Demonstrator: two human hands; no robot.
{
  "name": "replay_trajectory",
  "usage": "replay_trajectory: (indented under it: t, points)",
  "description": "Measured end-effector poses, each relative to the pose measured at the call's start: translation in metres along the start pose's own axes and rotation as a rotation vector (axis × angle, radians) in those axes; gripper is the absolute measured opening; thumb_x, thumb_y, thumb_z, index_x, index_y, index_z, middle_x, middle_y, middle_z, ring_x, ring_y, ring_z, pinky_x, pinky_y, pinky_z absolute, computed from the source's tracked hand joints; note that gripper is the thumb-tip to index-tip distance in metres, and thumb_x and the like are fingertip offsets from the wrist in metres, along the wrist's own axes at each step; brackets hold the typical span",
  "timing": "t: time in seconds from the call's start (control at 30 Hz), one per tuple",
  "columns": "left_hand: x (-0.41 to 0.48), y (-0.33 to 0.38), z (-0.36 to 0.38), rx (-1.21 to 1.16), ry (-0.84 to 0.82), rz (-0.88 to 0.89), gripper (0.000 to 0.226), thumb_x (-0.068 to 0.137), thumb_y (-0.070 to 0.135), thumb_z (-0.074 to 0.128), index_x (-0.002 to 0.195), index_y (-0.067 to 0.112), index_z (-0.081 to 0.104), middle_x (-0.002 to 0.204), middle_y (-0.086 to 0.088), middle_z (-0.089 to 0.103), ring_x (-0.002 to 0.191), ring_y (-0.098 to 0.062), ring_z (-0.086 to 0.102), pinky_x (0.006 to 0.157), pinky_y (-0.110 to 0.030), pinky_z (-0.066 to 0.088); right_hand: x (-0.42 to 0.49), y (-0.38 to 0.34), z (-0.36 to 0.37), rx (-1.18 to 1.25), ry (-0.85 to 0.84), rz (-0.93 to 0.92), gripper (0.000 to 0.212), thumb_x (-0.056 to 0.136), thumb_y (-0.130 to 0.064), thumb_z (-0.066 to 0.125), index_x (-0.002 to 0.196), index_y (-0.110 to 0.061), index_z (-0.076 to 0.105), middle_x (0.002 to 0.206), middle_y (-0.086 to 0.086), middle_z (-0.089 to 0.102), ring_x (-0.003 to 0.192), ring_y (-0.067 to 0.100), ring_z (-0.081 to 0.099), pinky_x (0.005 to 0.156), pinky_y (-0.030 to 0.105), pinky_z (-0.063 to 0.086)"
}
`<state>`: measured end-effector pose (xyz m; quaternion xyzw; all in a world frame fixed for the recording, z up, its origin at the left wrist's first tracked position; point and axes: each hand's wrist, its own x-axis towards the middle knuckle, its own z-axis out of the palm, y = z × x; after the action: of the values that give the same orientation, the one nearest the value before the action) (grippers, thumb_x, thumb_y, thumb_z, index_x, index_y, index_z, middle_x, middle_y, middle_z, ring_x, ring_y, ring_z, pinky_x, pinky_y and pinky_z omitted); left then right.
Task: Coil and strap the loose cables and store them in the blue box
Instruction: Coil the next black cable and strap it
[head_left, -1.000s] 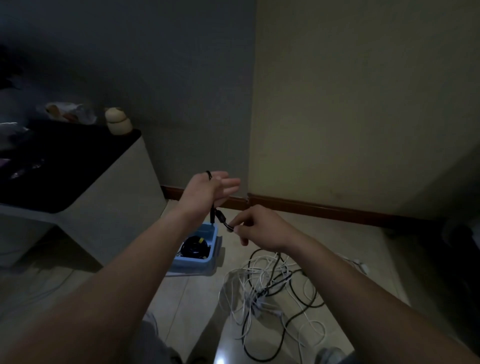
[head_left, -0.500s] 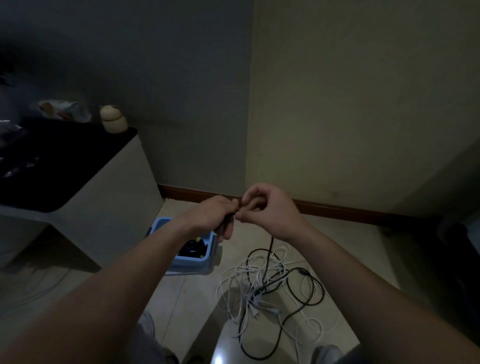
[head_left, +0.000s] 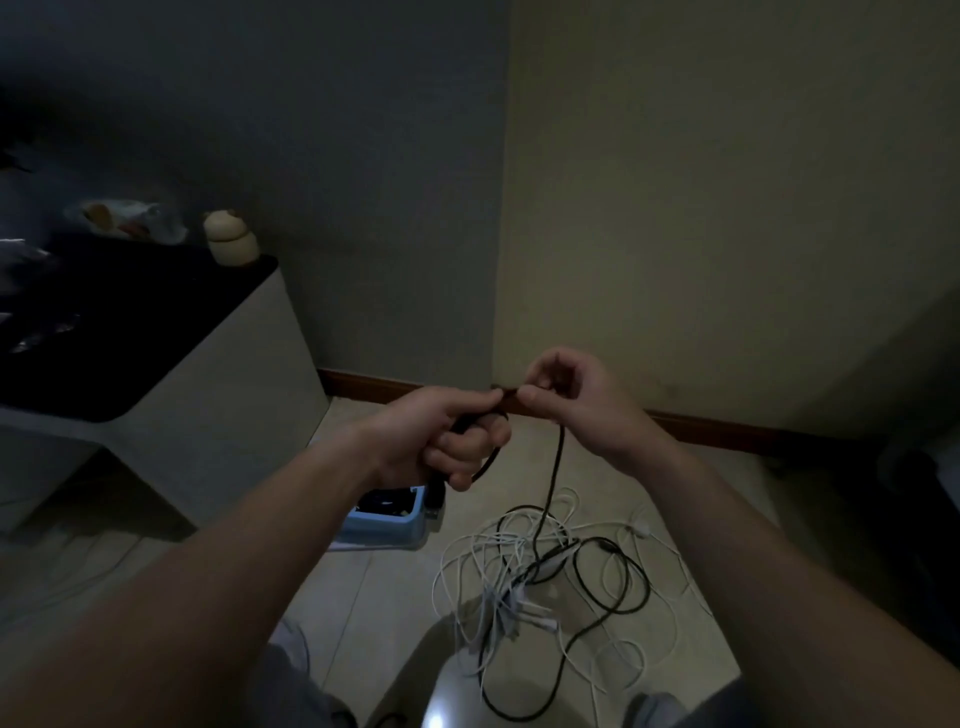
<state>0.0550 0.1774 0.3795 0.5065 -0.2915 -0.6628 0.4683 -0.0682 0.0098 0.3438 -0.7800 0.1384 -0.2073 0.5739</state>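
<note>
A black cable (head_left: 551, 483) rises from the floor to my hands. My left hand (head_left: 441, 439) is closed around a small loop of it, with the plug end hanging below the fist. My right hand (head_left: 576, 395) pinches the same cable just right of the left thumb. Below, a tangle of white and black cables (head_left: 535, 582) lies on the tiled floor. The blue box (head_left: 387, 527) sits on the floor under my left wrist, partly hidden, with a dark coil inside.
A white cabinet with a black top (head_left: 156, 374) stands at the left, carrying a cream jar (head_left: 231, 244) and a plastic bag. Wooden skirting (head_left: 727, 431) runs along the walls of the corner. My knees show at the bottom edge.
My hands came together from apart, then rose slightly. The left hand, open a second ago, has closed on a loop of the black cable; the right still pinches it.
</note>
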Motion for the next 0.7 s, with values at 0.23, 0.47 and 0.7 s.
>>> replay_trajectory:
  t: [0.23, 0.47, 0.7]
  points:
    - [0.004, 0.000, 0.009, -0.308, 0.122, 0.191, 0.039, 0.103, 0.039, 0.036, 0.074, 0.017, 0.049, 0.039, 0.011, 0.026, 0.033, -0.005, 0.025, 0.055, -0.024, 0.035, -0.006, 0.006, 0.012, 0.139, -0.106, 0.323, 0.031, 0.101, -0.038, 0.054, 0.081, -0.015, 0.054, 0.059, 0.000, 0.044, 0.051, 0.012, 0.043, 0.065, 0.032, 0.048]
    - [0.006, 0.007, 0.004, -0.485, 0.394, 0.335, 0.040, 0.107, 0.038, 0.032, 0.075, 0.017, 0.045, 0.045, 0.006, 0.032, 0.038, -0.010, 0.030, 0.059, -0.027, 0.036, -0.006, 0.006, 0.020, 0.166, -0.234, 0.418, 0.023, 0.101, -0.024, 0.051, 0.081, -0.022, 0.062, 0.061, -0.003, 0.046, 0.055, 0.016, 0.050, 0.068, 0.034, 0.042]
    - [0.001, 0.014, -0.014, -0.709, 0.464, 0.469, 0.044, 0.108, 0.041, 0.031, 0.081, 0.015, 0.054, 0.057, 0.003, 0.044, 0.048, -0.013, 0.046, 0.073, -0.027, 0.043, -0.018, 0.007, 0.027, 0.017, -0.301, 0.413, 0.029, 0.105, -0.018, 0.043, 0.118, -0.023, 0.068, 0.076, 0.004, 0.052, 0.060, 0.011, 0.047, 0.060, 0.028, 0.037]
